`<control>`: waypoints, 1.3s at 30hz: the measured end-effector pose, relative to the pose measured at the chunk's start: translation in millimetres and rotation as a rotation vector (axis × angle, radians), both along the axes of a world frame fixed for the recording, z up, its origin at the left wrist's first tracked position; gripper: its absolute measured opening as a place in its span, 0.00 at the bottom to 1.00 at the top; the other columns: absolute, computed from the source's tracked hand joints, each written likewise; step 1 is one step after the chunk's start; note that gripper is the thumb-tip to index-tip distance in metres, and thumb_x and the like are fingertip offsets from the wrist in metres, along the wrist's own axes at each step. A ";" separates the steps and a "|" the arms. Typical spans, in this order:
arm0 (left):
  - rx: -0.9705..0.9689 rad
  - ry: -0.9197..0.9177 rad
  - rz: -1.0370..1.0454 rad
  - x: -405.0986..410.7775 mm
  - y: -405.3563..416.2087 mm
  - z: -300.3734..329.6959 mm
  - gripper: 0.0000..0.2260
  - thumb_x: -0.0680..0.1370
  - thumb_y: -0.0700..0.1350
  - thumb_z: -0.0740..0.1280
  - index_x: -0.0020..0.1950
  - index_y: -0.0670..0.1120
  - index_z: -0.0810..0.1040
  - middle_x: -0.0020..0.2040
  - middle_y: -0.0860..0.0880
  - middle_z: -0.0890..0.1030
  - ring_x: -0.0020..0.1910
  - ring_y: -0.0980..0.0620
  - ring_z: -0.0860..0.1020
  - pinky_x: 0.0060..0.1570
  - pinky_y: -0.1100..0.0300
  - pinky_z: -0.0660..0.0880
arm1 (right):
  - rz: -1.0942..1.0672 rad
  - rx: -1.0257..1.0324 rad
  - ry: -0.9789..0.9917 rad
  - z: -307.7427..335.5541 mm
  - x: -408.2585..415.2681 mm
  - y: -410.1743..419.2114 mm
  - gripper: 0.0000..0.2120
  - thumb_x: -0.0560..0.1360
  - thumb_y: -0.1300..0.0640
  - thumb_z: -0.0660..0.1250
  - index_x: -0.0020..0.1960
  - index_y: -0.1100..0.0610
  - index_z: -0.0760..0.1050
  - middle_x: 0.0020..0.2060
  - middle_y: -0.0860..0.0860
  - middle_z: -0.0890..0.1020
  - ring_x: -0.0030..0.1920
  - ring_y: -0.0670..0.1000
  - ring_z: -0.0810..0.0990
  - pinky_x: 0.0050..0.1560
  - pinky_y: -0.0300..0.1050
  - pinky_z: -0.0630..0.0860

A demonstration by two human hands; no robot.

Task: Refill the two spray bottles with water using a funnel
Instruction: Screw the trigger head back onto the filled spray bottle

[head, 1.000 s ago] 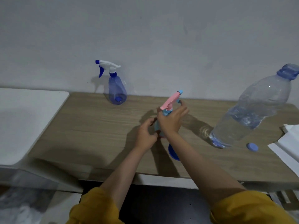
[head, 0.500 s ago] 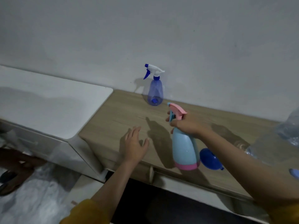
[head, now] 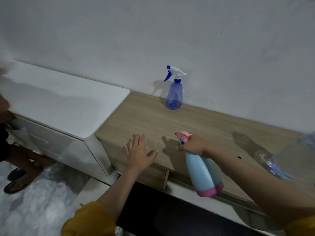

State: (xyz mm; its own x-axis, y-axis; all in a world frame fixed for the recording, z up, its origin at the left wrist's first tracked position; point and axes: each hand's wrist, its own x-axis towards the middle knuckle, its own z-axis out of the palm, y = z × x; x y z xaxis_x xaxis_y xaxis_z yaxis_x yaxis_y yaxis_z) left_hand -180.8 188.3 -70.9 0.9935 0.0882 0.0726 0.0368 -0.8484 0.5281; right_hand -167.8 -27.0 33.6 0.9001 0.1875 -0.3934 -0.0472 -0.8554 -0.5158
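Lifted since half a second ago, the light blue spray bottle [head: 203,173] is gripped at its neck by the right hand [head: 193,143] above the tabletop [head: 153,120] front edge. Left hand [head: 139,151] is spread flat, fingers released. Clear blue spray bottle [head: 174,92] is stood by the wall.

Light-blue spray bottle [head: 203,174] in right hand [head: 193,144]

The left hand [head: 139,153] is spread flat, palm down, fingers straight and thumb out. The right hand [head: 193,144] is curled around a bottle [head: 203,174] neck, apparently with a finger at the trigger. Both forearms reach forward from yellow sleeves [head: 88,220].
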 end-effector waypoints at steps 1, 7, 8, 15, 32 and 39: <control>0.001 0.005 -0.004 0.3 -0.5 0.1 0.45 0.64 0.72 0.55 0.74 0.48 0.59 0.76 0.44 0.59 0.75 0.44 0.55 0.70 0.40 0.55 | -0.008 0.002 -0.002 -0.6 -0.8 0.8 0.23 0.72 0.54 0.69 0.67 0.54 0.72 0.52 0.56 0.78 0.50 0.54 0.78 0.50 0.45 0.75; 0.001 -0.006 -0.013 -0.5 -6.0 3.3 0.46 0.63 0.73 0.54 0.74 0.48 0.59 0.76 0.45 0.60 0.75 0.44 0.56 0.70 0.40 0.55 | -0.114 0.015 -0.029 -7.7 -7.2 -1.7 0.22 0.68 0.57 0.68 0.61 0.59 0.76 0.43 0.57 0.80 0.39 0.51 0.74 0.40 0.43 0.70; -0.003 -0.007 -0.011 -1.1 -6.8 4.6 0.46 0.63 0.73 0.55 0.74 0.48 0.59 0.76 0.45 0.60 0.75 0.44 0.56 0.70 0.40 0.55 | -0.091 0.028 -0.021 -6.2 -6.8 -2.8 0.24 0.69 0.56 0.69 0.65 0.57 0.74 0.48 0.58 0.80 0.43 0.52 0.76 0.44 0.44 0.71; -0.030 -0.002 -0.029 -7.8 -17.1 13.3 0.40 0.70 0.65 0.66 0.75 0.49 0.57 0.77 0.46 0.57 0.75 0.44 0.55 0.72 0.42 0.52 | -0.049 0.044 0.010 -2.6 -14.8 -5.4 0.19 0.72 0.57 0.69 0.62 0.54 0.74 0.51 0.60 0.80 0.49 0.57 0.79 0.45 0.43 0.71; -0.789 0.188 -0.559 -43.1 -114.5 44.8 0.35 0.68 0.58 0.74 0.70 0.58 0.61 0.66 0.54 0.71 0.64 0.58 0.72 0.57 0.62 0.74 | -0.301 0.763 -0.553 34.3 -6.4 -54.4 0.26 0.69 0.52 0.75 0.61 0.46 0.65 0.54 0.54 0.77 0.42 0.59 0.84 0.39 0.57 0.83; -0.838 0.033 -0.421 -11.9 -144.3 49.2 0.38 0.61 0.55 0.78 0.66 0.61 0.65 0.61 0.55 0.75 0.57 0.55 0.76 0.52 0.54 0.78 | -0.380 0.588 -0.796 60.0 21.2 -72.6 0.13 0.70 0.52 0.75 0.53 0.49 0.82 0.49 0.46 0.84 0.47 0.48 0.82 0.47 0.43 0.80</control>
